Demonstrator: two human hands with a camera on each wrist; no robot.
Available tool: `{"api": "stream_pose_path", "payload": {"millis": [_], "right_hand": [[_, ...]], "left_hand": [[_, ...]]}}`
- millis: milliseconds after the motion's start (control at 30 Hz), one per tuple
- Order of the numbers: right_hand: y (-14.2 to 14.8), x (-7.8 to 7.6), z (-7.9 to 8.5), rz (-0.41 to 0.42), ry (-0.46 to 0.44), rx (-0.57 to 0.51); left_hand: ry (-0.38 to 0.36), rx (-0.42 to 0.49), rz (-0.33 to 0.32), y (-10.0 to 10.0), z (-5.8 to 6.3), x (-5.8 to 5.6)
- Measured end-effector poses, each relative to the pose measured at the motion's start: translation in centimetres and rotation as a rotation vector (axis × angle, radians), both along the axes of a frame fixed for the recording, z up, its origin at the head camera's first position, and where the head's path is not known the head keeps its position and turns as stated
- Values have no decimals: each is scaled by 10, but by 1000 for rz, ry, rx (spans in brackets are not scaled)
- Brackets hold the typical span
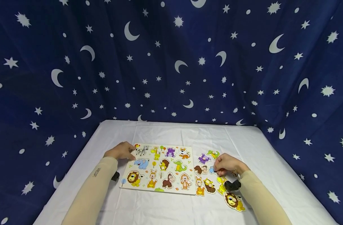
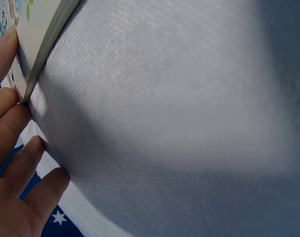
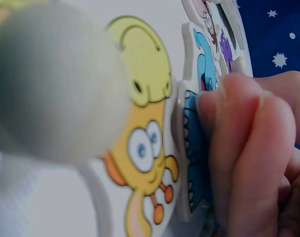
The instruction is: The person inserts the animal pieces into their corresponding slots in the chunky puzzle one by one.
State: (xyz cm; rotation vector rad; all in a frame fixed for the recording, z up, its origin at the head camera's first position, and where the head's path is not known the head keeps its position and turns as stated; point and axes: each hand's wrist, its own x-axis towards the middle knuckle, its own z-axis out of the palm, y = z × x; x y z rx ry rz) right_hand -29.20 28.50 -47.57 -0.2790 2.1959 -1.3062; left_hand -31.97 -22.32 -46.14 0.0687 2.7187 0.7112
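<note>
A wooden animal puzzle board (image 1: 148, 170) lies on the table, and my left hand (image 1: 122, 151) rests on its far left corner. In the left wrist view the thumb (image 2: 4, 57) lies on the board's face, with the other fingers spread beside the corner. To the right of the board, my right hand (image 1: 226, 164) pinches a blue elephant puzzle piece (image 1: 211, 170) low over the table. Fingertips cover part of it, and its knob is hidden. Next to that hand is the yellow giraffe piece (image 3: 150, 148), close to the wrist camera behind a blurred round knob (image 3: 58, 81).
Around the right hand lie a purple hippo piece (image 1: 203, 158), a crocodile piece (image 1: 213, 153), a brown animal piece (image 1: 200, 169), a kangaroo piece (image 1: 199, 187), a hedgehog piece (image 1: 208, 184) and a lion piece (image 1: 235, 202). A dark starry curtain (image 1: 171, 62) hangs behind the white-covered table (image 1: 148, 212).
</note>
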Motion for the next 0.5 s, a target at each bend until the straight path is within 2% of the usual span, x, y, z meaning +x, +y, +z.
{"api": "stream_pose_path", "payload": {"millis": [167, 300, 500], "right_hand": [[-1, 2, 0, -51, -24, -31], [-2, 5, -2, -105, -80, -62], [-1, 5, -6, -180, -157, -132]], "left_hand": [[-2, 15, 1, 0, 4, 2], [-4, 12, -5, 1, 6, 5], [1, 18, -1, 0, 2, 3]]}}
